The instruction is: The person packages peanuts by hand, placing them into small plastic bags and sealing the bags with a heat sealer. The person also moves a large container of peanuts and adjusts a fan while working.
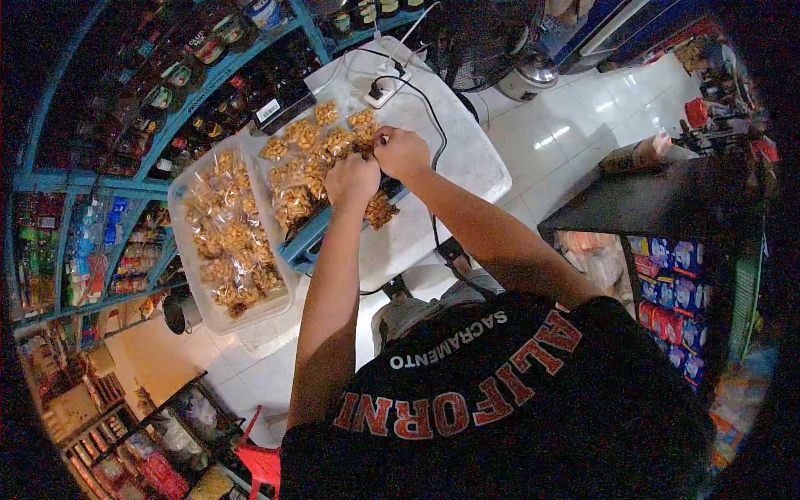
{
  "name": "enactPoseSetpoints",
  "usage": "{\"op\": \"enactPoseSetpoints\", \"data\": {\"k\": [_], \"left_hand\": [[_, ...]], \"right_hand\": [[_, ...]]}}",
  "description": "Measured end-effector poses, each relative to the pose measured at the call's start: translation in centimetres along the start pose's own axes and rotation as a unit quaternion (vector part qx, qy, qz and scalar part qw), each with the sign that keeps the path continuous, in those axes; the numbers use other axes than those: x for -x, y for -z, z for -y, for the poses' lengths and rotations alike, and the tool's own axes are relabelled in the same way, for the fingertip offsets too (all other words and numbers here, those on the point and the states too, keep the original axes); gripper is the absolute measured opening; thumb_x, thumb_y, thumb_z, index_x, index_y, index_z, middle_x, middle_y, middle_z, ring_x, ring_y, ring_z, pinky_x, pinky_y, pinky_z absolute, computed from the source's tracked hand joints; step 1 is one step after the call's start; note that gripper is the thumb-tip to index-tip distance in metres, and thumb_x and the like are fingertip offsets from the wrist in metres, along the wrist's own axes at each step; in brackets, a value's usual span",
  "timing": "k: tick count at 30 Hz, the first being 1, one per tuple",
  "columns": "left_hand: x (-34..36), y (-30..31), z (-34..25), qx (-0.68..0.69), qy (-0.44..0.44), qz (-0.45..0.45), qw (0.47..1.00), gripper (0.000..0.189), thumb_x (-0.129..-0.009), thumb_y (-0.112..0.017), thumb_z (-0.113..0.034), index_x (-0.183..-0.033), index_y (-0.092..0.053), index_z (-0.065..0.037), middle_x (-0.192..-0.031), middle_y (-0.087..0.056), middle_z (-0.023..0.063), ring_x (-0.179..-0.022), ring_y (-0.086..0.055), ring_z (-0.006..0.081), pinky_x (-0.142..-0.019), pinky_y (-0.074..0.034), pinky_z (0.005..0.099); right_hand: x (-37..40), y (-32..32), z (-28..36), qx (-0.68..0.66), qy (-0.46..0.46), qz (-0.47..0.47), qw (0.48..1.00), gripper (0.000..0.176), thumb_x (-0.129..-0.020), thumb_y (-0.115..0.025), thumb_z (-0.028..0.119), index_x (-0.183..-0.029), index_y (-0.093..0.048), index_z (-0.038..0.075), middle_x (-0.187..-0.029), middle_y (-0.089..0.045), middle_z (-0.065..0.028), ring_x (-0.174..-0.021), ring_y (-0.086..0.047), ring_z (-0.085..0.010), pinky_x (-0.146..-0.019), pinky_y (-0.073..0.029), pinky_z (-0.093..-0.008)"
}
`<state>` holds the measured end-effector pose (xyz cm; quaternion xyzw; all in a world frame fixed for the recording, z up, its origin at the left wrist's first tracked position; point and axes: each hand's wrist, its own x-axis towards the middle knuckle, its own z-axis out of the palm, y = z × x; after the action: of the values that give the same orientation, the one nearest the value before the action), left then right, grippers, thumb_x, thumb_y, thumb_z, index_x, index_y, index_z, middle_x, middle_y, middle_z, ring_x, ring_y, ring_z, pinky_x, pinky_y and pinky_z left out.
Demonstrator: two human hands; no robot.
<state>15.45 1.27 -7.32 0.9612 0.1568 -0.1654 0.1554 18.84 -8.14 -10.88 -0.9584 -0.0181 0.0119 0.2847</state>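
My left hand (354, 179) and my right hand (402, 152) are side by side over a blue bar-shaped device (312, 237), which looks like a bag sealer. Both are closed, with fingers pinched at the top of a clear plastic bag of brown snacks (381, 210). That bag hangs on the near side of the device; its upper edge is mostly hidden by my hands. Beyond the device lies a pile of similar snack bags (321, 146). To the left, a translucent plastic tub (287, 293) holds many more filled bags.
The white table (467, 158) carries a power strip (380, 93) and a black cable (437, 125). Blue shelves (100, 185) with jars and bottles border the left. A fan (475, 50) and rice cooker (529, 81) stand behind; a dark counter (642, 200) is right, a red chair (262, 458) lower left.
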Motion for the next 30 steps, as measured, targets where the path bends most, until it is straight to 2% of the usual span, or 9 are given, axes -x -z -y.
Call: {"op": "enactPoseSetpoints", "data": {"k": [12, 16, 19, 30], "left_hand": [[0.5, 0.5, -0.5, -0.002, 0.021, -0.014, 1.000, 0.042, -0.080, -0.035, -0.035, -0.094, -0.060, -0.004, -0.100, -0.057, 0.0200, -0.094, -0.054, 0.0341, -0.081, -0.042, 0.0424], [0.2, 0.2, -0.2, -0.013, -0.002, -0.031, 0.999, 0.041, -0.080, -0.034, -0.034, -0.093, -0.061, -0.004, -0.098, -0.057, 0.0201, -0.092, -0.055, 0.0344, -0.081, -0.042, 0.0424], [0.1, 0.2, -0.2, 0.010, -0.001, -0.008, 1.000, 0.041, -0.080, -0.034, -0.033, -0.094, -0.060, -0.005, -0.098, -0.057, 0.0195, -0.093, -0.055, 0.0337, -0.082, -0.041, 0.0419], [0.5, 0.4, -0.3, 0.011, 0.005, -0.022, 1.000, 0.040, -0.079, -0.035, -0.032, -0.092, -0.061, -0.004, -0.097, -0.058, 0.0197, -0.092, -0.055, 0.0333, -0.081, -0.042, 0.0414]], "right_hand": [[0.3, 1.0, 0.7, 0.002, -0.016, 0.020, 1.000, 0.019, -0.072, -0.048, 0.027, -0.082, -0.062, 0.020, -0.075, -0.062, -0.0124, -0.071, -0.060, -0.0310, -0.064, -0.048, -0.0389], [0.3, 1.0, 0.7, 0.002, -0.009, 0.005, 1.000, 0.019, -0.072, -0.048, 0.026, -0.082, -0.062, 0.020, -0.076, -0.062, -0.0122, -0.072, -0.060, -0.0308, -0.064, -0.048, -0.0387], [0.2, 0.7, 0.5, 0.005, -0.005, -0.003, 1.000, 0.019, -0.071, -0.049, 0.026, -0.083, -0.062, 0.019, -0.076, -0.062, -0.0120, -0.072, -0.060, -0.0308, -0.064, -0.048, -0.0388], [0.4, 1.2, 0.8, -0.013, -0.008, 0.017, 1.000, 0.019, -0.071, -0.049, 0.026, -0.081, -0.063, 0.019, -0.078, -0.062, -0.0124, -0.072, -0.059, -0.0317, -0.064, -0.049, -0.0391]]}}
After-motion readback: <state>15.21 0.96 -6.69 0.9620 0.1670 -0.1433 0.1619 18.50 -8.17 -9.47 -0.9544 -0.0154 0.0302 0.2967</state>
